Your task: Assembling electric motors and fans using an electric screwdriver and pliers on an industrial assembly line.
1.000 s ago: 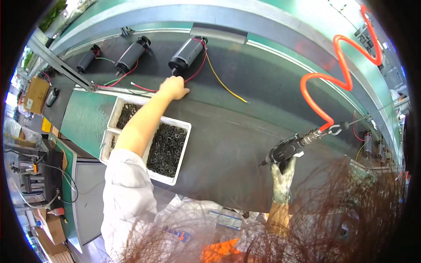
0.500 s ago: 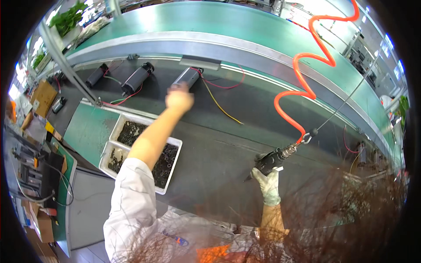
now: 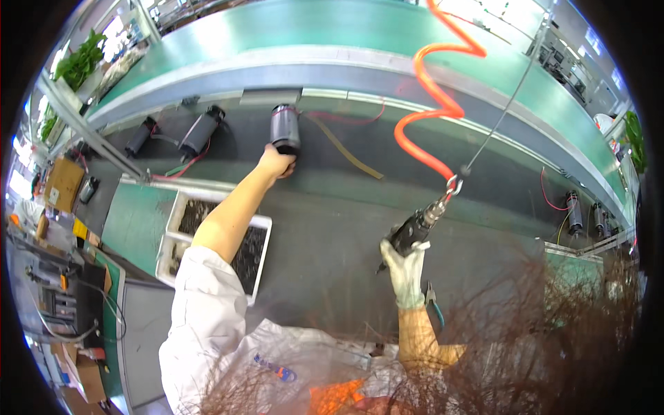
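My left hand (image 3: 276, 162), bare, is closed on the near end of a grey cylindrical motor (image 3: 284, 126) with a black end cap. The motor stands out beyond my fingers on the dark belt, and a yellow and a red wire trail right from its far end. In a pale glove, my right hand (image 3: 404, 268) grips a black air screwdriver (image 3: 413, 232), its tip pointing down and left. An orange coiled hose (image 3: 430, 158) and a thin cable run up from the tool. Just right of the glove lie pliers (image 3: 432, 301) with teal handles.
Two more motors (image 3: 202, 131) (image 3: 142, 137) lie farther left on the belt (image 3: 332, 228). White trays (image 3: 260, 277) of small dark parts sit beside my left forearm. Several motors (image 3: 574, 214) are at the far right. A green-topped conveyor (image 3: 297, 31) runs along the back.
My left hand has closed on the motor's near end, and the motor now points more toward me. The view has shifted a little; the screwdriver stays in my right hand.
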Demonstrator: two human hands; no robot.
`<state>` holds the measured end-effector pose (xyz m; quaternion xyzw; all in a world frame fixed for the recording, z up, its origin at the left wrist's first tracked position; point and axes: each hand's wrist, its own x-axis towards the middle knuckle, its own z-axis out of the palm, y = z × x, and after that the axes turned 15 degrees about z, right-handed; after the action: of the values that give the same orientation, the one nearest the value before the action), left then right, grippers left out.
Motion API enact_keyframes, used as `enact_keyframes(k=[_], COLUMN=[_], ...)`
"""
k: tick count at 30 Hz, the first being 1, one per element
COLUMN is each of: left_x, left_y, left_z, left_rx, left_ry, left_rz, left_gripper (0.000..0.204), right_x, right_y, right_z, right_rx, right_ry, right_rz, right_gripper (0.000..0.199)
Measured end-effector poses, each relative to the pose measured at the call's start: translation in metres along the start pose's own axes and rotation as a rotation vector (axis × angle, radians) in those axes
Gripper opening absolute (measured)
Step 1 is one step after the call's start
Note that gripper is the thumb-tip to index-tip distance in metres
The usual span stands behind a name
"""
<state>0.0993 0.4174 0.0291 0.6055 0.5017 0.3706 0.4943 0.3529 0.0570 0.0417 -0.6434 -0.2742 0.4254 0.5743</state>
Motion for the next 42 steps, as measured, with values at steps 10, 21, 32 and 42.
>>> enact_keyframes(k=[10, 21, 32, 42], left_x=[-0.294, -0.328, -0.317, -0.316], left_y=[0.019, -0.007, -0.016, -0.028], left_z=[0.105, 0.105, 0.098, 0.093], left_rx=[-0.634, -0.501, -0.821, -1.023], left_ry=[-0.074, -0.245, -0.290, -0.390], left_rz=[-0.320, -0.402, -0.514, -0.542], left_gripper=[0.042, 0.048, 0.020, 0.024], right_x=[-0.003, 0.004, 0.002, -0.040], right_y=[0.001, 0.010, 0.015, 0.002], right_z=[0.005, -0.001, 0.013, 0.016], right_rx=[0.062, -0.009, 0.307, 0.572], right_ry=[-0.026, 0.119, 0.183, -0.246], right_rz=[-0.087, -0.170, -0.171, -0.280], right_gripper=[0.037, 0.028, 0.037, 0.034])
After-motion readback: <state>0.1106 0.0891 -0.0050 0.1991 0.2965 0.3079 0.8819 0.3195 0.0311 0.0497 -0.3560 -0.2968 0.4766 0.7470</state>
